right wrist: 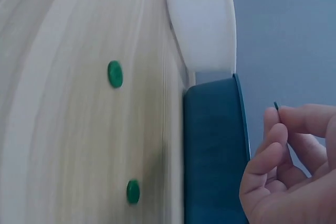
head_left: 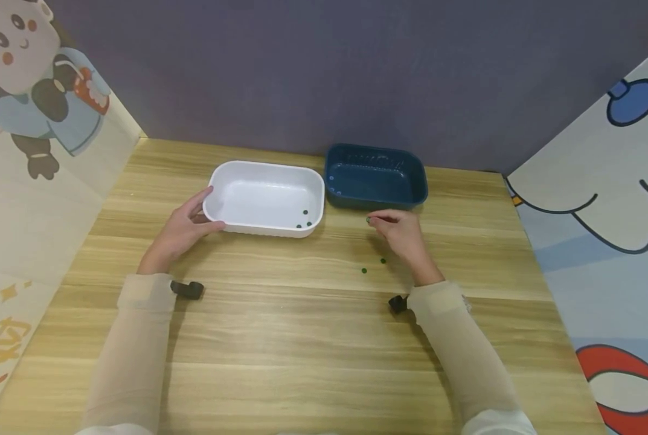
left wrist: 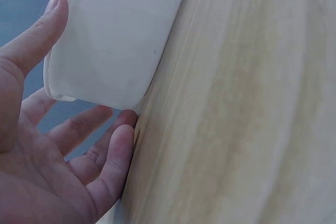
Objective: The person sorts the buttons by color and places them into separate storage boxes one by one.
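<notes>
My left hand (head_left: 179, 232) holds the left end of a white tub (head_left: 264, 229). Its thumb (left wrist: 44, 35) lies along the near side while the fingers curve about the end. Inside the tub, at its right, are several small green buttons (head_left: 305, 212). Between thumb and forefinger my right hand (head_left: 402, 237) pinches another green button (right wrist: 276, 106), seen edge-on in the right wrist view. That hand is just in front of a dark teal tub (head_left: 375, 204). Two more green buttons (right wrist: 115, 74) lie flat on the table nearer to me.
The two tubs stand side by side at the back of the wooden table (head_left: 280, 338), near a dark grey panel (head_left: 324, 72). A few small pale round pieces (head_left: 331, 178) sit at the left inside the teal tub. Walls with cartoon pictures flank the table.
</notes>
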Tool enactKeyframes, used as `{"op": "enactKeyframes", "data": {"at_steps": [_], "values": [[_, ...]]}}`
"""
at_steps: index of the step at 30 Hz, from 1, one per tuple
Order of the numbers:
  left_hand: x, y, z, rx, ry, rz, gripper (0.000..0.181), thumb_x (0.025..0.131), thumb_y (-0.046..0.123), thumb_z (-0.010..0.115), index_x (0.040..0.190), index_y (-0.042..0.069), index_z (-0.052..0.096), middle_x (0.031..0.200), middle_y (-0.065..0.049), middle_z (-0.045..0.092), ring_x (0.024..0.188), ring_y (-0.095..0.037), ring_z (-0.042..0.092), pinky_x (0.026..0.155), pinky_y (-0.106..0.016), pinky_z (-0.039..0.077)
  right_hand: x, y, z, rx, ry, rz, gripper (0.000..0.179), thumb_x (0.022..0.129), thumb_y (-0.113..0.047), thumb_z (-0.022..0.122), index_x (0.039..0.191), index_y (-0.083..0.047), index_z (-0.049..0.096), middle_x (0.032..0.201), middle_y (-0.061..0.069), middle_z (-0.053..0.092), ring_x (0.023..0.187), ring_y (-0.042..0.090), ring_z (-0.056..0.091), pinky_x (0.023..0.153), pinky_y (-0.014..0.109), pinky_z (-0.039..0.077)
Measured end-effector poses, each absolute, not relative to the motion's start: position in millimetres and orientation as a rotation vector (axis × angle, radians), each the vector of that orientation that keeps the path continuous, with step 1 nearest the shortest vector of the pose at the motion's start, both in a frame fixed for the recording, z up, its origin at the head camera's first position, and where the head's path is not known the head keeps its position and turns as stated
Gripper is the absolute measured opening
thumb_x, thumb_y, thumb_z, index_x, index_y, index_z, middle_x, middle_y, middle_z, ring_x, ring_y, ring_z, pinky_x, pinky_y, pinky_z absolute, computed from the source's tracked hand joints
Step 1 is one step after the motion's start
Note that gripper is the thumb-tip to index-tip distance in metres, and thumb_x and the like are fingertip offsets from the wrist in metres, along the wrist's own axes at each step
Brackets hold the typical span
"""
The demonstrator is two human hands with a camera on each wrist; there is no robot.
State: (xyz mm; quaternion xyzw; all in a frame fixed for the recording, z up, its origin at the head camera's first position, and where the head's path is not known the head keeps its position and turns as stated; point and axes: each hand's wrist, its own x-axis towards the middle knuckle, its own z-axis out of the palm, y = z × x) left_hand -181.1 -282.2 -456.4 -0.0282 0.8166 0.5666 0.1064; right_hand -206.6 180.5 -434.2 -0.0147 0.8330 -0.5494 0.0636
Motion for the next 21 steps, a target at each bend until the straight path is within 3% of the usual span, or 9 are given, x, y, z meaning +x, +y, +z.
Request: {"op": "enactKeyframes", "data": {"at_steps": [6,12,14,17,21], "values": [[-182,-284,-457,-0.081,2.415,1.649,0.095,0.090,0.024,0.080,0.163,0.027,0.019,0.160,-0.015,0.033,0.136,-0.034,0.045,0.087,-0.010,0.046,-211,167,-432,-0.085,2.487,-1.695,0.028,0.096,-0.021,0.071,0.114,0.000,0.075,0.099,0.029,0.069,0.073,0.032,0.055,0.057,0.032,0.045],[-183,-284,-459,-0.083,2.400,1.661,0.095,0.089,0.026,0.080,0.163,0.029,0.020,0.159,-0.016,0.035,0.135,-0.033,0.046,0.088,-0.012,0.046,-216,157,-430,-0.128,2.490,-1.693,0.026,0.097,-0.021,0.070,0.112,-0.001,0.076,0.100,0.011,0.075,0.091,0.038,0.064,0.071,0.039,0.054],[-182,-284,-458,-0.076,2.398,1.676,0.095,0.089,0.026,0.080,0.162,0.030,0.021,0.158,-0.016,0.036,0.134,-0.033,0.047,0.089,-0.012,0.047,-217,153,-429,-0.135,2.495,-1.696,0.024,0.097,-0.021,0.070,0.110,-0.003,0.077,0.100,0.008,0.075,0.092,0.039,0.063,0.070,0.037,0.054],[-181,-283,-458,-0.069,2.400,1.687,0.094,0.088,0.027,0.081,0.162,0.031,0.022,0.156,-0.016,0.039,0.133,-0.032,0.049,0.089,-0.013,0.047,-220,148,-427,-0.134,2.514,-1.685,0.021,0.096,-0.022,0.071,0.109,-0.006,0.078,0.101,0.008,0.075,0.084,0.031,0.062,0.063,0.028,0.049],[-181,-283,-458,-0.069,2.402,1.688,0.094,0.088,0.028,0.081,0.162,0.031,0.023,0.154,-0.016,0.041,0.131,-0.032,0.050,0.090,-0.014,0.047,-222,140,-425,-0.138,2.520,-1.677,0.021,0.095,-0.020,0.071,0.108,-0.006,0.078,0.101,0.008,0.074,0.080,0.020,0.059,0.062,0.026,0.048]]}}
